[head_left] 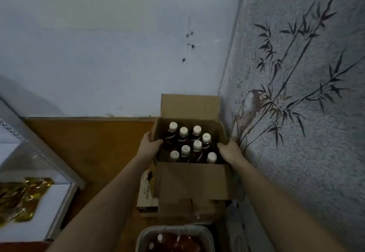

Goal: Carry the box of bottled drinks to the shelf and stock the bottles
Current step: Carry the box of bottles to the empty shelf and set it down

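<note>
An open cardboard box (194, 180) stands on the floor in the corner, its flaps folded out. Inside it stand several dark bottles (197, 146) with white caps. My left hand (148, 146) grips the box's left wall, thumb over the rim. On the opposite rim my right hand (229, 151) is closed, close to the wallpapered wall. Both arms reach down from the lower edge of the view.
A white shelf (59, 196) with gold-wrapped packs (21, 198) stands at the left. A small white carton (147, 192) leans against the box's left side. A grey crate (173, 238) of red-brown goods sits at the bottom. A bamboo-patterned wall (296, 93) hems in the right side.
</note>
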### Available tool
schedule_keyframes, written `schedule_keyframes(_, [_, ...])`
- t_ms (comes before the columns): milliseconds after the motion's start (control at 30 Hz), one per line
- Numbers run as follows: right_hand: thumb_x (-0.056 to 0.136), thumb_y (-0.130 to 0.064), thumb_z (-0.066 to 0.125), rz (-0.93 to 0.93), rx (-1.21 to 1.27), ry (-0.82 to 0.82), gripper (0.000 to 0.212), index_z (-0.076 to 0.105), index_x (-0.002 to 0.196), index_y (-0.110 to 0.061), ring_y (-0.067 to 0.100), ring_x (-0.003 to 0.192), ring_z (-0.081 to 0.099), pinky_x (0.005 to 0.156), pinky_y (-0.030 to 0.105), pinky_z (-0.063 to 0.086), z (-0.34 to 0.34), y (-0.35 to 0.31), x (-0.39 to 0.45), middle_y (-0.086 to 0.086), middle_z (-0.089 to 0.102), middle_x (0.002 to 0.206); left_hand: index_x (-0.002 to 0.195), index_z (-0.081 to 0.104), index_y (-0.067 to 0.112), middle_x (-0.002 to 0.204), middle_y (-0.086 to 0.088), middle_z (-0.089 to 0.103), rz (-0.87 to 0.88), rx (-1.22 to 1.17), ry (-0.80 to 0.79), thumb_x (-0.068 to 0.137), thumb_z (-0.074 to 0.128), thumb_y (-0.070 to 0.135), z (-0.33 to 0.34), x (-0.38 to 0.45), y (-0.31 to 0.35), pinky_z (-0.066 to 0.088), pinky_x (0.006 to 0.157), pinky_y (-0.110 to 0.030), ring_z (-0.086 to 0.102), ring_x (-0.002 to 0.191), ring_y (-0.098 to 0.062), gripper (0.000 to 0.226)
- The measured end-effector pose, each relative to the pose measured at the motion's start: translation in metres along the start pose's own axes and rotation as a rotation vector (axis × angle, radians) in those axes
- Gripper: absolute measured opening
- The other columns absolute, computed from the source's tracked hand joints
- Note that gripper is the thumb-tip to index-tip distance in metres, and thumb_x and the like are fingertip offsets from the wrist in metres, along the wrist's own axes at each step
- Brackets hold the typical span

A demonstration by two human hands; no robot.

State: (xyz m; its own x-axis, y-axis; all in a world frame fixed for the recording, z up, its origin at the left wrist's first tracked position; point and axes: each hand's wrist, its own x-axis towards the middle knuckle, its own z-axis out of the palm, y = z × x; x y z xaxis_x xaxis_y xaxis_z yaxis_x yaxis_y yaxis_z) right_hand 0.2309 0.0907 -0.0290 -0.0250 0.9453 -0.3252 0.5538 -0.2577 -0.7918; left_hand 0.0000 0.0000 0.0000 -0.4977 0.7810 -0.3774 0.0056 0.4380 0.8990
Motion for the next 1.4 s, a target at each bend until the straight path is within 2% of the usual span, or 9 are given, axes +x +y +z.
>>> schedule_keyframes(67, [0.078, -0.028, 0.05, 0.002, -0.035, -0.011, 0.046, 0.055, 0.122, -0.015, 0.035, 0.116, 0.059, 0.099, 0.045, 0.047, 0.005, 0.013, 0.022, 0.013, 0.065, 0.121, 0.148, 0.03, 0.014, 0.136, -0.012, 0.052, -0.005, 0.022, -0.004, 0.093, 0.057, 0.008, 0.005, 0.015, -0.004, 0.049, 0.091, -0.038, 0.055, 0.121, -0.033, 0.061])
schedule_keyframes(167, [0.084, -0.013, 0.048, 0.014, -0.05, -0.011, 0.04, 0.054, 0.124, -0.015, 0.033, 0.114, 0.058, 0.095, 0.038, 0.044, 0.007, 0.023, 0.03, 0.012, 0.064, 0.12, 0.141, 0.04, 0.023, 0.131, -0.01, 0.058, -0.003, 0.111, 0.005, 0.089, 0.057, 0.006, 0.009, 0.037, -0.021, 0.051, 0.097, -0.05, 0.059, 0.116, -0.031, 0.058])
schedule_keyframes(433, [0.087, 0.007, 0.04, -0.062, -0.035, 0.02, 0.052, 0.055, 0.131, -0.015, 0.017, 0.104, 0.051, 0.09, 0.025, 0.037, 0.014, 0.028, 0.029, 0.009, 0.064, 0.118, 0.134, 0.05, 0.023, 0.114, -0.007, 0.064, 0.022, 0.366, 0.164, 0.101, 0.038, 0.02, 0.004, 0.062, -0.041, 0.055, 0.079, -0.042, 0.064, 0.098, -0.027, 0.035])
schedule_keyframes(567, [0.085, 0.007, 0.043, -0.074, 0.02, 0.055, 0.052, 0.061, 0.126, -0.019, 0.025, 0.108, 0.059, 0.096, 0.034, 0.046, 0.015, 0.021, 0.019, 0.01, 0.068, 0.114, 0.132, 0.052, 0.019, 0.113, -0.009, 0.063, 0.02, 0.319, 0.171, 0.101, 0.038, 0.017, -0.014, 0.057, -0.044, 0.056, 0.077, -0.042, 0.063, 0.094, -0.027, 0.034])
schedule_keyframes(767, [0.083, 0.0, 0.046, -0.117, 0.019, -0.001, 0.045, 0.067, 0.108, -0.03, 0.027, 0.101, 0.064, 0.093, 0.041, 0.052, 0.017, 0.006, -0.01, 0.005, 0.073, 0.103, 0.13, 0.055, 0.019, 0.109, -0.006, 0.062, 0.019, 0.242, 0.213, 0.102, 0.039, 0.017, -0.047, 0.022, -0.046, 0.053, 0.078, -0.04, 0.058, 0.093, -0.023, 0.032])
schedule_keyframes(900, [0.088, 0.0, 0.047, -0.172, 0.048, -0.066, 0.043, 0.066, 0.107, -0.033, 0.029, 0.1, 0.064, 0.092, 0.045, 0.053, 0.034, -0.013, -0.048, 0.006, 0.071, 0.103, 0.126, 0.057, 0.018, 0.105, -0.006, 0.063, 0.025, 0.214, 0.307, 0.101, 0.041, 0.016, -0.088, -0.017, -0.059, 0.053, 0.08, -0.041, 0.06, 0.094, -0.026, 0.03])
schedule_keyframes(1067, [0.091, 0.006, 0.044, -0.275, 0.07, -0.203, 0.04, 0.064, 0.112, -0.021, 0.025, 0.097, 0.06, 0.075, 0.031, 0.05, 0.071, -0.046, -0.117, 0.005, 0.067, 0.102, 0.129, 0.056, 0.019, 0.103, -0.005, 0.064, 0.023, 0.128, 0.435, 0.1, 0.043, 0.018, -0.158, -0.081, -0.092, 0.052, 0.075, -0.038, 0.061, 0.091, -0.021, 0.032])
schedule_keyframes(1233, [0.092, 0.005, 0.045, -0.363, 0.05, -0.321, 0.037, 0.064, 0.117, -0.015, 0.026, 0.098, 0.061, 0.083, 0.034, 0.051, 0.134, -0.067, -0.204, 0.005, 0.065, 0.101, 0.126, 0.059, 0.017, 0.104, -0.01, 0.068, -0.009, 0.079, 0.59, 0.099, 0.044, 0.017, -0.246, -0.153, -0.14, 0.054, 0.081, -0.042, 0.063, 0.093, -0.027, 0.031])
schedule_keyframes(1400, [0.09, -0.009, 0.053, -0.373, 0.019, -0.42, 0.035, 0.066, 0.116, -0.028, 0.026, 0.104, 0.061, 0.094, 0.043, 0.052, 0.216, -0.084, -0.303, 0.001, 0.067, 0.107, 0.13, 0.057, 0.018, 0.107, -0.007, 0.067, -0.048, 0.029, 0.694, 0.1, 0.043, 0.017, -0.349, -0.234, -0.192, 0.054, 0.087, -0.047, 0.063, 0.099, -0.028, 0.033])
